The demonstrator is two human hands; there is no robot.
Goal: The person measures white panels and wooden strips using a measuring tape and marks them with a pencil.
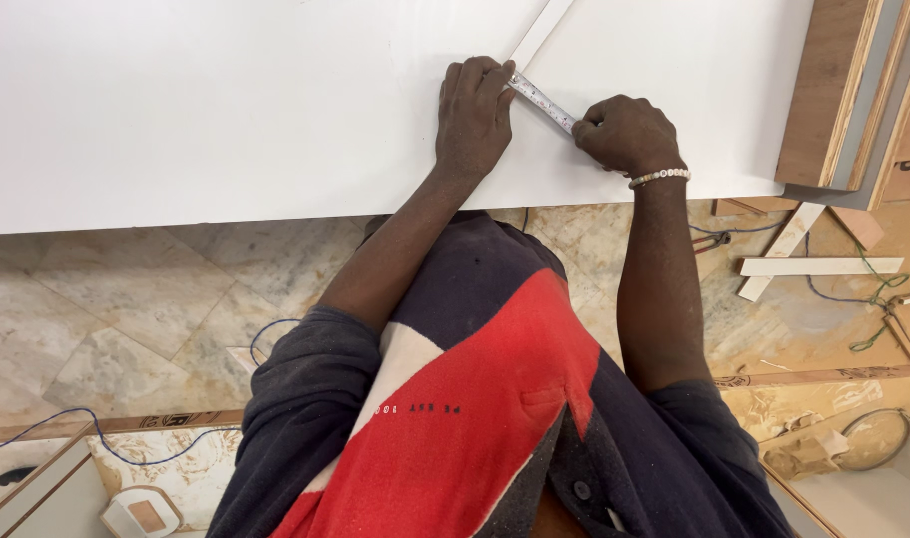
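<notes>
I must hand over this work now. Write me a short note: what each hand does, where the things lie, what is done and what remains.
Left hand: fingers press the tape measure flat on the white board.
Right hand: pinches the tape's other end, near the board's front edge.
Things: a thin white strip lies on the board, in line with the tape and beyond the left hand.
Done: tape is stretched between both hands.
Left: no mark shows on the board along the tape.

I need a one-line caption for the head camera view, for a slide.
Two hands, left and right, stretch a measuring tape across a large white board, beside a narrow white strip.
</notes>
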